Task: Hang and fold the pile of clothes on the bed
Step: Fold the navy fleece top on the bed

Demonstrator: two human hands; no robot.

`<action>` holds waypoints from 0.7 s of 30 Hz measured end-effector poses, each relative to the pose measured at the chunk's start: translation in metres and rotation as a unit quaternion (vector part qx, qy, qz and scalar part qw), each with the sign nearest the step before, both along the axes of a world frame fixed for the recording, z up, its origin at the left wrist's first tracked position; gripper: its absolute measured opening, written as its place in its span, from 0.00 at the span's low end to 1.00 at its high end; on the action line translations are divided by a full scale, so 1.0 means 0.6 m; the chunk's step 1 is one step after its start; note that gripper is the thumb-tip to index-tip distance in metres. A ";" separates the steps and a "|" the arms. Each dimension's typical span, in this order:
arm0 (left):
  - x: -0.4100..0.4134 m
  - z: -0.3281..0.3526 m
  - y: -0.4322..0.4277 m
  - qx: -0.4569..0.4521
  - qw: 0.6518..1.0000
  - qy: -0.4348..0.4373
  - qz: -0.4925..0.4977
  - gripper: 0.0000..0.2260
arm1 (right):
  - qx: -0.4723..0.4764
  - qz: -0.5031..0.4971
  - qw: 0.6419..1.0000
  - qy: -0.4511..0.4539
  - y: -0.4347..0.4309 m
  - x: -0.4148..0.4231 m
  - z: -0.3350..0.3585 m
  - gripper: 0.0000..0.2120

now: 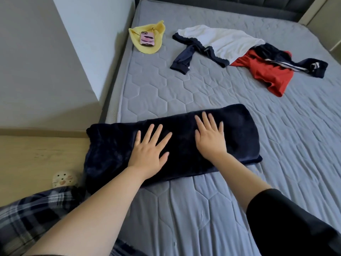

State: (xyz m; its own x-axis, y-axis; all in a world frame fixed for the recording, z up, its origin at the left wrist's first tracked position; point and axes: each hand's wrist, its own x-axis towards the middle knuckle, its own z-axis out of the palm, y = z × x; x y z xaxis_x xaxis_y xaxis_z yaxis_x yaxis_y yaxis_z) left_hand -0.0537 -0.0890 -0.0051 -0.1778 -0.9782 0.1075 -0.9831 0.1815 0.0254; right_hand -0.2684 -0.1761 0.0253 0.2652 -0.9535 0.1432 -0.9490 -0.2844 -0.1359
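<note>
Palms down, the left hand (149, 154) and the right hand (210, 139) lie side by side on a dark navy garment (239, 135), fingers straight and spread, gripping nothing. The left one rests near the middle of the cloth and the right one just beside it, a little farther up the bed. The right arm wears a black sleeve (286, 228); the left forearm is bare.

The dark navy garment is plush-looking and folded into a long band. It lies crosswise on the near part of the bed (184, 89), and its left end hangs over the mattress edge toward the floor (27, 163). The mattress cover is grey, quilted in a hexagon pattern.

Farther up the bed, well apart from the folded piece, the remaining clothes lie loose. A white top (221, 41) with navy trim is spread out, one dark sleeve trailing to its left. Its right end overlaps a red garment (265, 74) and a navy striped piece (295, 61), which lies partly over the red one (what kind of clothing these two are cannot be told).

Near the left edge of the mattress sits a yellow cloth (158, 28) with a phone (147, 38) in a pink case lying on top of it.

Beyond the clothes runs a dark headboard (221, 4). A pale wall (36, 52) stands to the left of the bed. On the wooden floor below it rests a cream slipper (62, 179) with holes, and plaid trousers (27, 218) show at the lower left
</note>
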 end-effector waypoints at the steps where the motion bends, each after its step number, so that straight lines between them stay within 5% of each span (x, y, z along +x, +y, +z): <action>1: 0.011 0.001 0.003 -0.004 1.000 -0.007 -0.006 0.28 | 0.054 -0.007 0.998 0.012 0.008 -0.001 -0.021 0.26; 9: 0.119 -0.005 0.027 0.037 0.966 0.091 0.239 0.28 | 0.082 -0.034 0.996 0.011 -0.009 -0.008 -0.050 0.27; 14: 0.130 -0.009 0.044 0.047 0.953 0.111 0.278 0.28 | 0.143 -0.095 0.983 0.066 -0.008 0.033 -0.005 0.29; 17: 0.136 -0.008 0.047 0.047 0.957 0.120 0.261 0.28 | 0.104 -0.119 0.987 -0.022 -0.002 0.107 0.035 0.30; 21: 0.145 0.002 0.042 0.054 0.961 0.128 0.237 0.27 | 0.036 0.086 0.970 -0.222 0.048 0.218 0.028 0.26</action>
